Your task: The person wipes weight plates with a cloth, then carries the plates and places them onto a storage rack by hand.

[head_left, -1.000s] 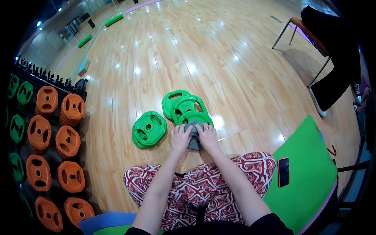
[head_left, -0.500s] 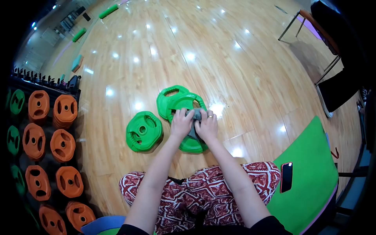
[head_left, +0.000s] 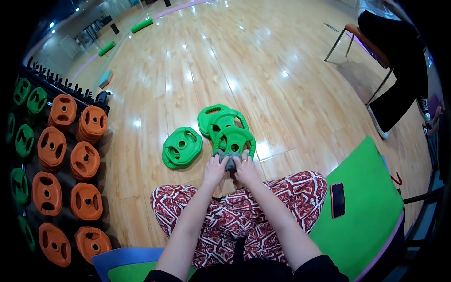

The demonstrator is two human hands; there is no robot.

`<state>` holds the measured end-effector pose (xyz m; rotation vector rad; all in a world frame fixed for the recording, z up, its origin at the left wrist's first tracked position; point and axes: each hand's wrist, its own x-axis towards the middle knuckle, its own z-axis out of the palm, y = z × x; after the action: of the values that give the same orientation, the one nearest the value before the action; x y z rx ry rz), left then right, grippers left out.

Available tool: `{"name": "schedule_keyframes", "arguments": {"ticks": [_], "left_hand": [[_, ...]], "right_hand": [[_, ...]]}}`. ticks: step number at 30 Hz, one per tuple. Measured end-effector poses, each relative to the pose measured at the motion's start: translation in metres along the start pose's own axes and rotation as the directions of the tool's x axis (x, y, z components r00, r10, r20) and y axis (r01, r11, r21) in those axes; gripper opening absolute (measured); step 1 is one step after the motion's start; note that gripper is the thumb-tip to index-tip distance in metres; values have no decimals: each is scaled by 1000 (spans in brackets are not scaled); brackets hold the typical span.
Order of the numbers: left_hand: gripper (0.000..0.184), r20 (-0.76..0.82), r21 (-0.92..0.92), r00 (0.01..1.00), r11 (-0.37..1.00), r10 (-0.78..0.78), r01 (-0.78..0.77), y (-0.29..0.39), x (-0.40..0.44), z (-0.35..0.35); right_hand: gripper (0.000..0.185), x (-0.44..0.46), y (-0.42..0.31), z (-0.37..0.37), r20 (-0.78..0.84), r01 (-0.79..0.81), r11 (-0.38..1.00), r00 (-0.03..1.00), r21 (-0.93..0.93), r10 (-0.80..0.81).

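Note:
Both hands press a crumpled grey cloth (head_left: 230, 163) against the near edge of a green weight plate (head_left: 233, 135). My left hand (head_left: 215, 169) has its fingers closed on the cloth's left side. On the other side, my right hand (head_left: 245, 169), with a ring on one finger, grips the same cloth. This plate looks tilted up and overlaps two more green plates behind it, a middle one (head_left: 220, 120) and a rear one (head_left: 205, 118). To the left lies a small stack of green plates (head_left: 190, 149). The cloth and fingers hide the front plate's lower rim.
A rack at left holds orange plates (head_left: 48, 193) and green plates (head_left: 19, 185). A phone (head_left: 337, 200) lies on a green mat (head_left: 361, 207) at right. Beyond, a person in black trousers (head_left: 399, 101) sits on a chair (head_left: 369, 42). Green rollers (head_left: 142, 25) lie far left.
My hands and the cloth have moved from the plate's upper part to its near edge. The front plate is now tilted up. The view has shifted slightly.

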<state>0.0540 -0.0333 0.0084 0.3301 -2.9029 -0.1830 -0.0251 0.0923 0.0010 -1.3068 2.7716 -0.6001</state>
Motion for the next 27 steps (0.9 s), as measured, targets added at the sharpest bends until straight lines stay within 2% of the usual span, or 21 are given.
{"name": "schedule_keyframes", "arguments": {"ticks": [2, 4, 5, 7, 8, 9, 10, 11, 12, 13, 15, 19, 21, 23, 25, 27], "left_hand": [[40, 23, 40, 1000, 999, -7, 6, -3, 6, -3], [36, -11, 24, 1000, 1000, 3, -3, -1, 14, -6], [36, -10, 23, 1000, 1000, 4, -3, 0, 23, -6], [34, -134, -118, 990, 993, -41, 25, 2, 46, -10], [34, -124, -121, 991, 992, -45, 30, 4, 59, -10], [31, -197, -136, 980, 991, -37, 10, 9, 73, -11], [28, -272, -148, 962, 989, -29, -12, 9, 84, -11], [28, -261, -154, 965, 988, -32, -9, 7, 92, -11], [28, -223, -181, 975, 983, -11, -30, 6, 100, -10], [27, -185, -210, 983, 976, 15, -55, 6, 107, -8], [20, -133, -218, 991, 976, -25, -4, -7, 118, -8], [22, -73, -97, 983, 982, -167, 159, -53, 120, -38], [24, -45, -30, 971, 972, -235, 234, -70, 116, -50], [29, -29, -56, 976, 976, -214, 213, -79, 110, -45], [34, -93, -124, 960, 960, -264, 252, -77, 105, -37], [36, -111, -156, 968, 965, -227, 208, -66, 110, -22]], "right_hand": [[55, 8, 3, 6, -11, -17, 999, 1000, -34, 17], [50, 15, 7, -3, -18, -65, 989, 998, 131, 68], [50, 21, 10, -6, -17, -66, 989, 998, 130, 68], [48, 36, 12, -17, -243, -99, 965, 957, 242, 159], [45, 45, 13, -21, -278, -156, 950, 932, 271, 233], [45, 52, 17, -22, -264, -164, 948, 935, 273, 238], [44, 59, 22, -21, -346, -206, 944, 892, 258, 289], [43, 65, 27, -21, -429, -249, 937, 839, 244, 335], [43, 70, 26, -22, -367, -338, 900, 828, 275, 424], [43, 76, 25, -21, -362, -351, 896, 826, 272, 433], [44, 90, 18, -16, -219, -441, 866, 844, 238, 490], [49, 117, -20, 0, -262, -219, 943, 922, 252, 284], [46, 130, -33, 4, -173, -152, 953, 964, 263, 202], [43, 132, -34, -1, -173, -128, 959, 969, 252, 175], [40, 130, -30, -2, -170, -98, 967, 975, 235, 140], [39, 118, -8, -1, -260, -92, 976, 955, 197, 142]]}}
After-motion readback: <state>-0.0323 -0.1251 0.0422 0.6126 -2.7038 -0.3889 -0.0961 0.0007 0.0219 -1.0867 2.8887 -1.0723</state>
